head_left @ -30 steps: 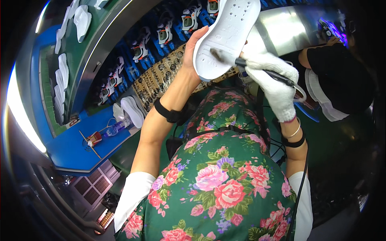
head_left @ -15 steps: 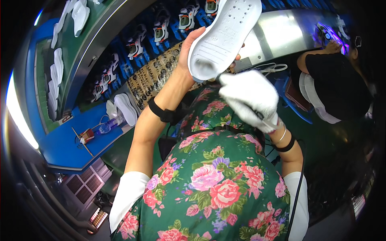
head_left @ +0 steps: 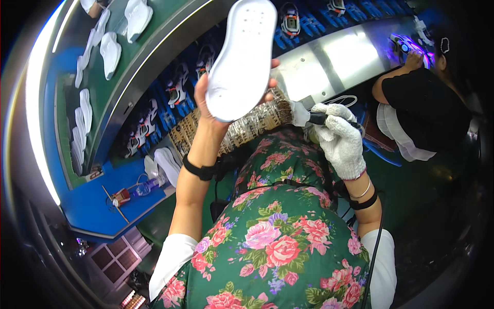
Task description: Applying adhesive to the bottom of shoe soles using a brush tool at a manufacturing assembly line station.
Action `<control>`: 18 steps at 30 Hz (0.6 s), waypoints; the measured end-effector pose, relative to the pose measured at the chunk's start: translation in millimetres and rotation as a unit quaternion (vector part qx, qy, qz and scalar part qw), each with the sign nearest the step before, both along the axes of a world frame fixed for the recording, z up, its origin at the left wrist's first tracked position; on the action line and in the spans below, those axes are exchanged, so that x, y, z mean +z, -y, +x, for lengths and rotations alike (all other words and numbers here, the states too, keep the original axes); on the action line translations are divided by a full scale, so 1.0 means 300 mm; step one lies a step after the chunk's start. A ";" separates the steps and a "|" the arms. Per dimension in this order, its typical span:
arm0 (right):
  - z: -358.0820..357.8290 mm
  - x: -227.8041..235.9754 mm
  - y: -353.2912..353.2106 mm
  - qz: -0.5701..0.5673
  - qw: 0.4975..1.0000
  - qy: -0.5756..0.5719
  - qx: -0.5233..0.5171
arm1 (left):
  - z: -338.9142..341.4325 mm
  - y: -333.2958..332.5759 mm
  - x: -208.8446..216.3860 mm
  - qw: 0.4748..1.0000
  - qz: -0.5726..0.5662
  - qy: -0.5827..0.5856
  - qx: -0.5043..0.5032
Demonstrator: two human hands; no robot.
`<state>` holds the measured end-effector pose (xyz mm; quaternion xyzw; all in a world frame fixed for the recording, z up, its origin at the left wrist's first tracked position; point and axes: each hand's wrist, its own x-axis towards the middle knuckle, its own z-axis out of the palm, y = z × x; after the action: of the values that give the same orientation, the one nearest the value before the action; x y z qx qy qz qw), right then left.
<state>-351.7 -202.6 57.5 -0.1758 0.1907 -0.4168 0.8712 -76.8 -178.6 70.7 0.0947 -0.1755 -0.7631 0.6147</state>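
My bare left hand [head_left: 205, 105] grips a white shoe sole [head_left: 239, 62] by its heel end and holds it up, with the thumb on the left edge and fingertips showing past the right edge. The sole's inner face is turned toward me, with small holes near the toe. To its right, my right hand [head_left: 339, 136], in a white knit glove, is closed around the black handle of a brush [head_left: 301, 114]. The brush's pale head points left, apart from the sole; its tip blends into the brown wrapped edge behind it.
A curved metal-edged conveyor [head_left: 149, 56] carries white soles [head_left: 110, 54]; shoes in blue racks [head_left: 177, 87] line the back. The blue table [head_left: 92, 206] at left holds a plastic bottle [head_left: 146, 188] and a white sole [head_left: 167, 164]. A person in black [head_left: 427, 98] works at right.
The sole has moved left and slightly down in my left hand. My gloved right hand has drawn back from the sole's heel, bringing the brush away to the right.
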 end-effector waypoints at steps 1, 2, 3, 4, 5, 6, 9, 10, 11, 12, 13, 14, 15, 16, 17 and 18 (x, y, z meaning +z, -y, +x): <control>-0.010 -0.013 -0.002 0.026 1.000 0.007 -0.014 | 0.022 -0.006 0.031 1.000 -0.017 0.013 -0.016; -0.020 -0.025 -0.002 0.052 0.998 0.014 -0.029 | 0.037 0.000 0.067 0.998 -0.045 0.000 -0.037; -0.028 -0.037 0.001 0.045 0.998 -0.003 -0.037 | 0.057 0.008 0.090 0.996 -0.074 -0.014 -0.048; -0.034 -0.044 0.003 0.037 0.999 0.000 -0.040 | 0.079 0.017 0.111 0.993 -0.102 -0.028 -0.060; -0.040 -0.048 0.005 0.037 0.998 -0.005 -0.048 | 0.104 0.032 0.130 0.992 -0.117 -0.018 -0.047; -0.040 -0.055 0.005 0.038 0.998 -0.010 -0.055 | 0.128 0.050 0.150 0.991 -0.121 -0.037 -0.051; -0.029 -0.082 0.004 0.039 0.996 -0.049 -0.063 | 0.205 0.150 0.244 0.993 -0.095 -0.060 -0.020; -0.021 -0.079 0.003 0.045 0.996 -0.051 -0.061 | 0.240 0.210 0.257 0.992 -0.113 -0.056 -0.017; -0.007 -0.069 -0.008 0.044 0.993 -0.081 -0.070 | 0.253 0.242 0.259 0.994 -0.079 -0.065 0.043; -0.026 -0.098 -0.012 0.033 0.993 -0.097 -0.057 | 0.257 0.281 0.250 0.991 -0.047 -0.075 0.100; -0.020 -0.090 -0.015 0.043 0.992 -0.099 -0.059 | 0.284 0.305 0.223 0.986 -0.052 -0.135 0.083; -0.013 -0.082 -0.018 0.053 0.991 -0.102 -0.062 | 0.311 0.323 0.198 0.983 -0.042 -0.146 0.103; -0.023 -0.098 -0.020 0.034 0.990 -0.119 -0.071 | 0.339 0.352 0.171 0.984 -0.030 -0.147 0.093; -0.026 -0.099 -0.023 0.022 0.988 -0.133 -0.076 | 0.355 0.369 0.176 0.985 -0.018 -0.146 0.088; -0.024 -0.096 -0.021 0.025 0.988 -0.133 -0.080 | 0.371 0.396 0.183 0.985 0.008 -0.127 0.114; -0.022 -0.096 -0.018 0.028 0.987 -0.134 -0.081 | 0.400 0.423 0.182 0.986 0.001 -0.124 0.114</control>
<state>-358.1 -197.3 28.8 -0.1893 0.3312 -0.4534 0.8056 43.3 -305.6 125.2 0.0195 -0.0848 -0.6943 0.7144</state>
